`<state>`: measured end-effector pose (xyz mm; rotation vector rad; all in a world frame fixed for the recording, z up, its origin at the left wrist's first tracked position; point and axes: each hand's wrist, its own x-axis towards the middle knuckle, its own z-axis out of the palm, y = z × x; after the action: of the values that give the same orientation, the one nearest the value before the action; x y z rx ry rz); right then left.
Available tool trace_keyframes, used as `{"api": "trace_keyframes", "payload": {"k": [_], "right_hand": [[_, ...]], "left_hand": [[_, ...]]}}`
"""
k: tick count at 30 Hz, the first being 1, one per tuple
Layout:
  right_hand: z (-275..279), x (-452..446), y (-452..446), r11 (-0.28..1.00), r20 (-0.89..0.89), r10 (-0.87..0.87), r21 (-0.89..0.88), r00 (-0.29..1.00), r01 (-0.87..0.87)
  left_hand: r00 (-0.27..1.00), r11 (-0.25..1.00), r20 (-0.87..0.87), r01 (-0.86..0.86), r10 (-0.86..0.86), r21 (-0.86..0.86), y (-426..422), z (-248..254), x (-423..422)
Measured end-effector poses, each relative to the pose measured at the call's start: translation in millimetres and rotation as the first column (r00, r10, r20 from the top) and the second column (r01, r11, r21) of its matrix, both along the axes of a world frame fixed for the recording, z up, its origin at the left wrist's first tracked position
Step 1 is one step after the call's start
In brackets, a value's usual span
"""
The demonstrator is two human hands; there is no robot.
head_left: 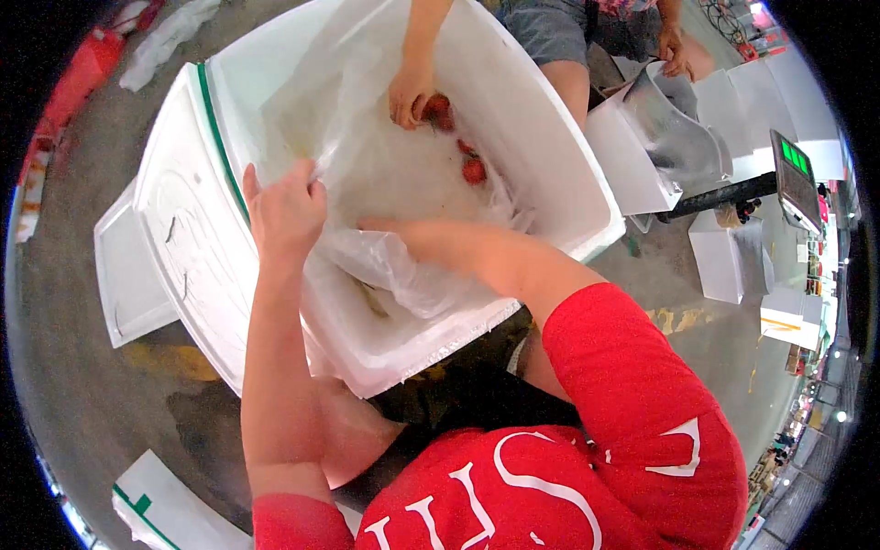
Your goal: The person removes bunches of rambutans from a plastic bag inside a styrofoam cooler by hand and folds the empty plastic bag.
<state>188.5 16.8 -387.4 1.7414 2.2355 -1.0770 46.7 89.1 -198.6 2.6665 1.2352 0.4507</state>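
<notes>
A large white foam box (573,160) stands before me, lined with a clear plastic bag (367,261). Near the box's left rim, my left hand (286,206) pinches the bag's gathered edge, with the index finger raised. My right forearm reaches into the box; the right hand is mostly hidden by the plastic, with only a bit showing (374,224). Several dark red round fruits (473,170) lie at the far right inside the box. Another person's hand (410,95) touches the fruits at the far side, apart from my hands.
A white lid (197,266) leans along the box's left side. The other person sits beyond the box, their second hand (674,50) by an open carton lined with silver film (669,137). A scale display (796,179) and white cartons (720,257) stand at right.
</notes>
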Motion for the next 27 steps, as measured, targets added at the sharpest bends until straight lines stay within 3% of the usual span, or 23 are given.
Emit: {"api": "trace_keyframes", "payload": {"k": [2,5,10,14,16,17,19,20,21,24,26,27], "right_hand": [[-19.2,-14.9,-10.3,0.998,-0.005,0.066,0.017,0.998,-0.066],[-29.1,-22.7,-14.8,0.993,-0.012,0.119,0.029,0.993,-0.118],[-36.4,-13.3,-13.8,0.985,-0.087,0.157,0.083,0.984,-0.15],[-8.0,41.5,1.7,0.967,-0.228,0.07,0.254,0.971,-0.01],[58.3,80.2,3.1,0.954,-0.091,-0.243,-0.203,0.966,0.221],[65.4,100.7,-11.0,0.91,0.053,-0.34,-0.232,0.939,0.343],[43.5,152.3,-35.1,0.789,0.302,-0.255,-0.484,0.919,0.378],[12.3,174.1,-44.4,0.647,0.352,-0.064,-0.698,0.934,0.307],[9.4,172.7,-46.3,0.647,0.354,-0.066,-0.696,0.933,0.31],[-5.6,152.5,-53.9,0.475,0.45,0.152,-0.814,0.88,0.334],[-10.3,143.3,-57.2,0.348,0.475,0.296,-0.862,0.829,0.369],[-9.3,149.9,-57.1,0.345,0.394,0.218,-0.887,0.893,0.307]], "left_hand": [[0.999,0.998,0.029,0.03,-0.031,0.054,2.8,-3.3,-0.3],[1.0,1.0,-0.012,0.013,-0.013,0.009,3.4,0.2,0.2],[0.997,1.0,0.079,0.023,-0.024,0.013,3.5,-4.6,-3.5],[0.993,0.998,0.115,0.025,-0.031,0.053,3.5,-9.1,-3.6],[0.997,0.999,0.07,0.023,-0.026,0.044,3.9,-9.0,-2.5],[0.999,0.999,0.025,0.024,-0.025,0.046,3.4,-7.8,-3.0],[1.0,0.999,-0.002,0.023,-0.023,0.034,2.8,-3.0,-3.4],[0.999,0.999,-0.027,0.029,-0.029,0.027,2.8,-2.0,-2.2],[0.999,0.999,-0.024,0.03,-0.03,0.028,3.3,-3.0,-1.6],[0.999,0.998,0.023,0.037,-0.038,0.042,3.4,-1.1,-2.7],[0.994,0.997,-0.113,0.0,-0.009,-0.079,2.7,7.4,-1.4],[0.993,0.997,-0.117,0.004,-0.013,-0.077,3.4,9.2,-0.6]]}}
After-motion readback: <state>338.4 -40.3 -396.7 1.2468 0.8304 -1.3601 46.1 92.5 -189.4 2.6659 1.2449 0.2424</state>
